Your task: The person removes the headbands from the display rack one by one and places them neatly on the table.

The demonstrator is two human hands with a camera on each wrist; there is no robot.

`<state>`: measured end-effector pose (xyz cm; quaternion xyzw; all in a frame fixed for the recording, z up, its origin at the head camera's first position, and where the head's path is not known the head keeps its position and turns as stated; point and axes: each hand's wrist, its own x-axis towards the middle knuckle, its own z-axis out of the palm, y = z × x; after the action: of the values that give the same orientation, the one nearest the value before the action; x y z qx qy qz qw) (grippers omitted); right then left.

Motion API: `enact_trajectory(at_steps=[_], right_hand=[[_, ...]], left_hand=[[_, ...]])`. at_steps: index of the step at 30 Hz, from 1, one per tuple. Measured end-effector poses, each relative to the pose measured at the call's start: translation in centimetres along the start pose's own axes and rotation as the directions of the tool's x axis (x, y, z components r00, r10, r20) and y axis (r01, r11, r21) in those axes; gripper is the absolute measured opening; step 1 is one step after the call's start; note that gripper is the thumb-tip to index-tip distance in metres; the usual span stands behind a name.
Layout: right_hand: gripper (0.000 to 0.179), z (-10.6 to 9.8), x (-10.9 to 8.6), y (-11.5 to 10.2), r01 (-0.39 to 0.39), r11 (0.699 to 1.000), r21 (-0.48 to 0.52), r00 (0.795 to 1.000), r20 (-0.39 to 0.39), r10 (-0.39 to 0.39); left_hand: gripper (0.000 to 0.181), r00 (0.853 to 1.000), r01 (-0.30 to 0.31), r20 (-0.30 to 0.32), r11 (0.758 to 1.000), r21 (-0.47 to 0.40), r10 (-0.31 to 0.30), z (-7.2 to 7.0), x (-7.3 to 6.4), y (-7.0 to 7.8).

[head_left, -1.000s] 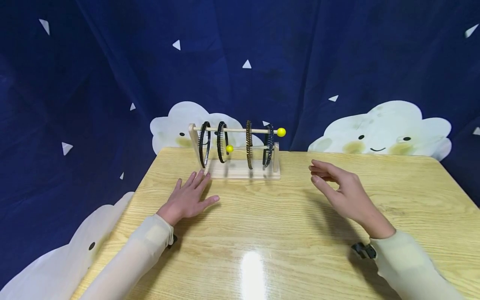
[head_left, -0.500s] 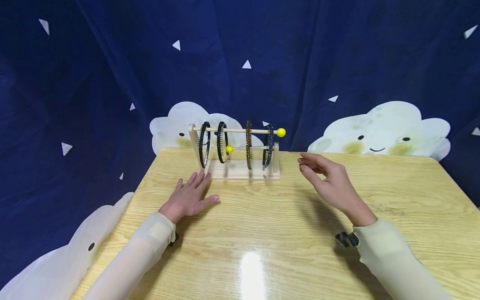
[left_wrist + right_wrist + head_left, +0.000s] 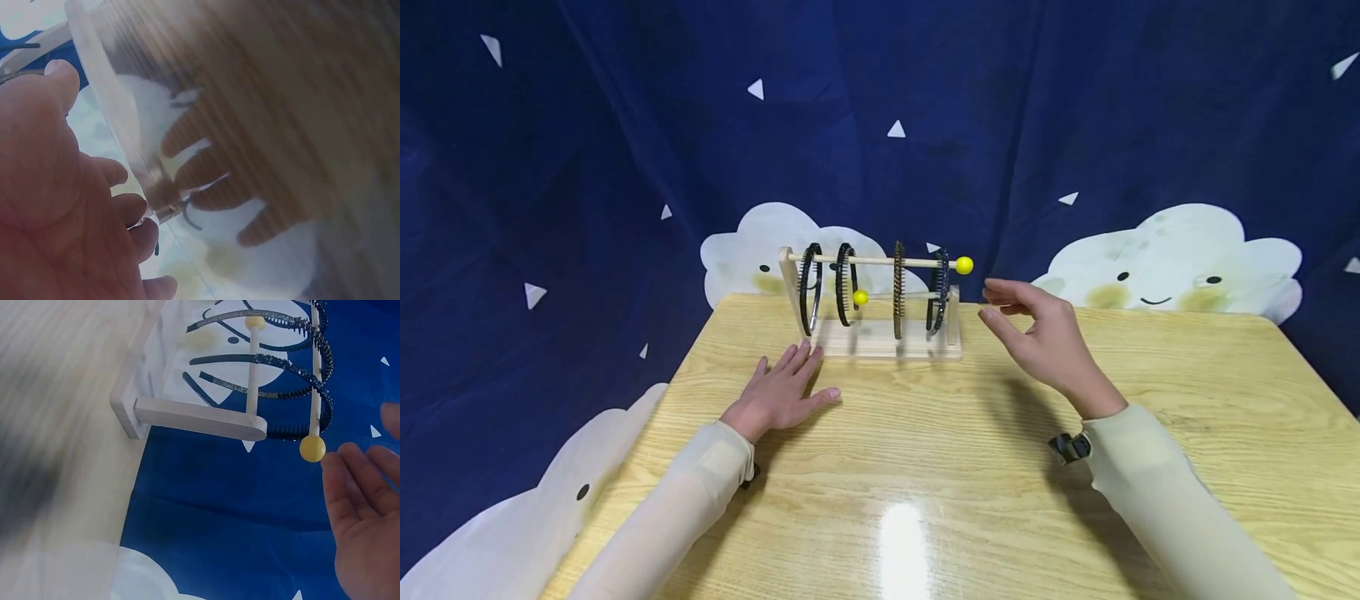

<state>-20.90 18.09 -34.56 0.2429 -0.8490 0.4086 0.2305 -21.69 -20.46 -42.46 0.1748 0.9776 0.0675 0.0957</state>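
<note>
A small wooden rack stands at the table's back, its two rods tipped with yellow balls. Hanging on it are two black toothed headbands toward the left, a brown-gold headband and a dark, glittery headband at the right. My left hand spreads its fingers, fingertips at the front left corner of the rack's base. Raised off the table, my right hand is right of the rack, fingers loosely bent with nothing in them. In the right wrist view its fingertips are close to the upper rod's yellow ball.
A wooden table with a glossy top spreads under both arms. Behind and left of it hangs a dark blue curtain with white clouds and triangles. Each wrist carries a black camera.
My right hand has moved left and farther forward, toward the yellow ball at the rack's right end. The left hand and the headbands have stayed in place.
</note>
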Motion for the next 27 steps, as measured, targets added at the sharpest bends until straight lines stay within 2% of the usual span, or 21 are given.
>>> enact_trajectory(at_steps=[8, 17, 27], right_hand=[[0.037, 0.7, 2.1, 0.0, 0.039, 0.998, -0.054, 0.999, -0.008, -0.04], [0.033, 1.5, 3.3, 0.9, 0.111, 0.988, -0.103, 0.993, -0.025, -0.114], [0.036, 2.1, 4.8, 1.1, 0.192, 0.961, -0.198, 0.981, 0.018, -0.193]], left_hand=[[0.088, 1.0, 0.003, 0.006, 1.0, -0.003, -0.003, 0.1, 0.2, -0.2], [0.089, 1.0, -0.002, 0.006, 1.0, -0.011, 0.002, 0.2, 0.2, -0.2], [0.092, 1.0, 0.008, 0.017, 1.0, -0.014, -0.008, 0.2, 0.2, -0.1]])
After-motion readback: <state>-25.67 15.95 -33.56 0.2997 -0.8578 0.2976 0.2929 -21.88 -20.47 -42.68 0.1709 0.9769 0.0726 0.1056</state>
